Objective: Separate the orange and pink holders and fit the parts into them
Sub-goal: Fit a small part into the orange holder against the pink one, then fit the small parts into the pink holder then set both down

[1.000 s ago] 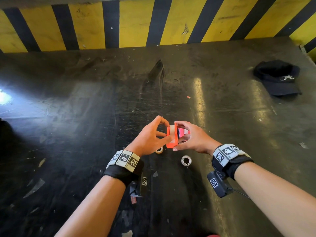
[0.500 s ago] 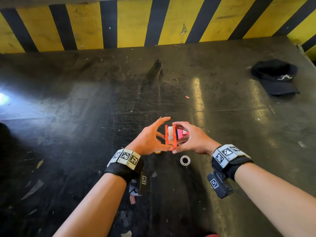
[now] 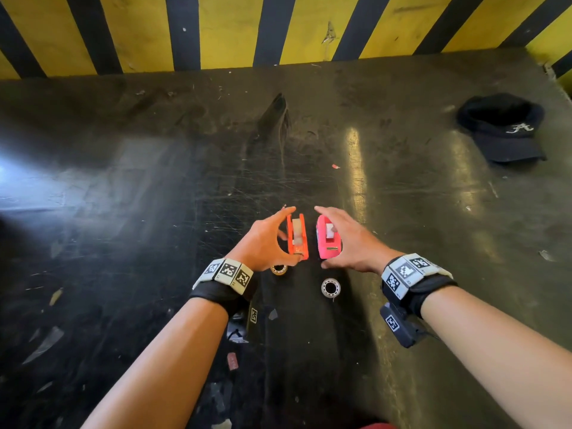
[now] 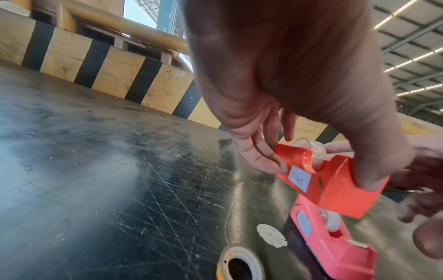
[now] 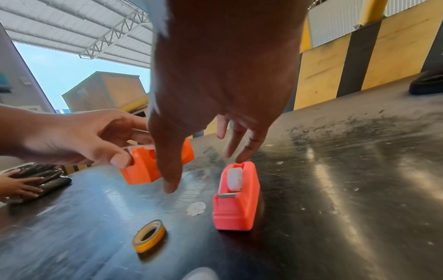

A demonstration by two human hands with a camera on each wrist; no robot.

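Observation:
My left hand [image 3: 288, 233] pinches the orange holder [image 3: 297, 239] between thumb and fingers and holds it tilted just off the dark table [image 3: 154, 212]; a white spool sits in it. In the left wrist view the orange holder [image 4: 335, 181] hangs above the pink holder [image 4: 335, 242]. The pink holder [image 3: 328, 243] stands upright on the table with a white spool inside. My right hand [image 3: 322, 236] spreads over it, fingers straight; its fingertips [image 5: 242, 157] are at the far top of the pink holder [image 5: 236, 199]. A yellow tape roll [image 3: 278, 269] and a clear roll [image 3: 331, 287] lie nearer me.
A black cap [image 3: 504, 128] lies at the back right. A yellow and black striped wall [image 3: 232, 29] closes the far edge. In the right wrist view another person's hand [image 5: 16, 186] rests on a dark bundle at the left. A white sticker [image 5: 196, 208] is on the table.
The two holders were held pressed together by both hands; now they are apart. The pink one stands on the table and my right hand has let go of it.

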